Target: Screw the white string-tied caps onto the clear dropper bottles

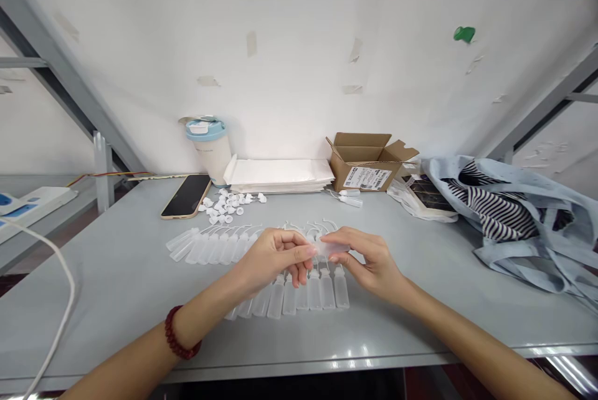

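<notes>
Together, fingers of left hand (275, 257) and right hand (371, 261) pinch one small bottle (327, 249); box label (367, 178) print unreadable.

Viewed from my remote station, no writing is legible. The white shipping label (367, 177) on the front of the cardboard box (359, 160), right of centre against the wall, shows dark bars and lines of print too small to read. The faint lettering on the white cup (212, 154), left of centre, is blurred.
</notes>
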Motion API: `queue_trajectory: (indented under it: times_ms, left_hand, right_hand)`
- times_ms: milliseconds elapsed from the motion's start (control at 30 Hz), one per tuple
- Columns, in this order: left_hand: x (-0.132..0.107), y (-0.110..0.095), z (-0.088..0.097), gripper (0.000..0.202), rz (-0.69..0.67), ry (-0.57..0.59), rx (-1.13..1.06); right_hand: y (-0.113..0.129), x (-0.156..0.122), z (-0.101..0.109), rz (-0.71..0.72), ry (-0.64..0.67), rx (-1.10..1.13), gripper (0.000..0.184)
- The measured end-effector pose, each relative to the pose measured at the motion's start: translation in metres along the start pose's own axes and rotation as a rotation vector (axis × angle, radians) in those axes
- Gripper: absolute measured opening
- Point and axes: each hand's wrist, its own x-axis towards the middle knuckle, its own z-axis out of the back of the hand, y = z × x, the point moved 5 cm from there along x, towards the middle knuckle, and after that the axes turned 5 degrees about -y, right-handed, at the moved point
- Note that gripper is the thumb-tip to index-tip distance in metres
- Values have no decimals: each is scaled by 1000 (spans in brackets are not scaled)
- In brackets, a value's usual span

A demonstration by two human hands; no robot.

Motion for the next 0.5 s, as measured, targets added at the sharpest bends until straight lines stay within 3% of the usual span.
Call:
queue_trajectory:
  times_ms: [167, 267, 500]
  left_hand:
    - [-3, -3, 0, 16, -214, -163, 122]
    - [-4, -1, -1, 13, -227, -190, 121]
    - [-1, -4, 1, 20, -102, -109, 52]
  right_hand:
    - [-8, -2, -4, -210, 33, 81, 21]
    - [-12, -3, -6, -307, 51, 127, 23]
    - [-4, -1, -2, -178, 0, 79, 18]
